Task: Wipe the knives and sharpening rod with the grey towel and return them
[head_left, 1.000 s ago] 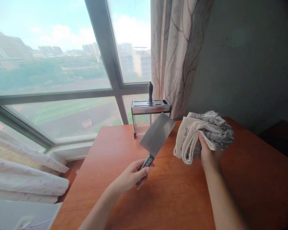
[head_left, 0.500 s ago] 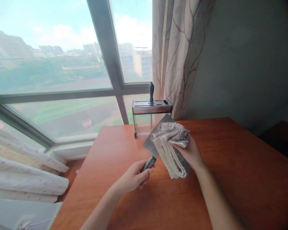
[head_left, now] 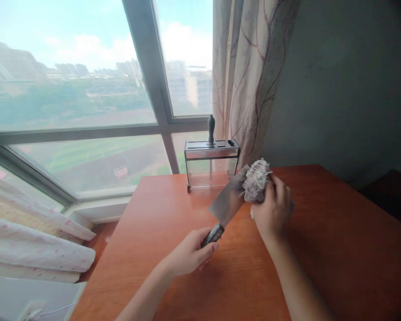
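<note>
Nothing readable here as far as I can tell, no text, labels, brands or numbers anywhere. The cleaver [head_left: 229, 201] blade is bare steel with no visible stamp, the knife block [head_left: 211, 162] in the middle of the frame has no logo showing, and the cloth [head_left: 255, 180] only has a grey pattern. The buildings through the window [head_left: 70, 89] in the upper left are too hazy to make out any signs.
</note>
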The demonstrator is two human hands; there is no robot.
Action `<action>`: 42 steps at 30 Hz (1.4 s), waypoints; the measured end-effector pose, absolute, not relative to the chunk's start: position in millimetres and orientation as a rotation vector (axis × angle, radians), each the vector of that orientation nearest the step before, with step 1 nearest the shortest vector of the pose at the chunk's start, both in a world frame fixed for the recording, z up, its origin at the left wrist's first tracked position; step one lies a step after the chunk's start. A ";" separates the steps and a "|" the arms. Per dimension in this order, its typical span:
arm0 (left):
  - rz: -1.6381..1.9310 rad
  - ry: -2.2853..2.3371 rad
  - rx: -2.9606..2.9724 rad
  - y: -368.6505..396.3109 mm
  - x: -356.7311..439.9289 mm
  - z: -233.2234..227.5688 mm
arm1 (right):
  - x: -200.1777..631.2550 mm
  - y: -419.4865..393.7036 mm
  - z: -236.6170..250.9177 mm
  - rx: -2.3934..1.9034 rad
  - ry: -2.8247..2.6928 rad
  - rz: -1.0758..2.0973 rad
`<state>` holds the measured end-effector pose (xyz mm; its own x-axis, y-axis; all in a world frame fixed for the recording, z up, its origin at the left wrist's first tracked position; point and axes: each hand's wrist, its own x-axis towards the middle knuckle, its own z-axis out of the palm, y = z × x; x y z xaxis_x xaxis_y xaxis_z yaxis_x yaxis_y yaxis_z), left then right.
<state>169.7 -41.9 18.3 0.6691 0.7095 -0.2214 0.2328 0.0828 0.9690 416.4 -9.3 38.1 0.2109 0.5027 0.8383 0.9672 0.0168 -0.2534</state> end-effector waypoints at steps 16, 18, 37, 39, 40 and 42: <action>0.476 0.909 1.432 -40.0 173.3 22.4 | 441.1 -3.0 30.1 -1.446 -1.263 -0.443; 0.496 0.918 1.429 -39.5 172.6 20.2 | 442.1 -4.9 26.3 -1.368 -1.218 -0.238; 0.577 0.997 1.698 -29.9 160.2 26.5 | 391.8 -20.2 56.7 -1.252 -1.981 0.046; 0.540 1.001 1.778 -31.3 160.3 28.5 | 407.6 -11.6 57.3 -1.362 -1.868 -0.082; 0.522 1.000 1.820 -32.2 160.8 29.6 | 416.1 -7.6 57.4 -1.421 -1.803 -0.147; 0.498 0.987 1.878 -34.2 162.2 31.2 | 430.3 -1.8 57.2 -1.515 -1.680 -0.266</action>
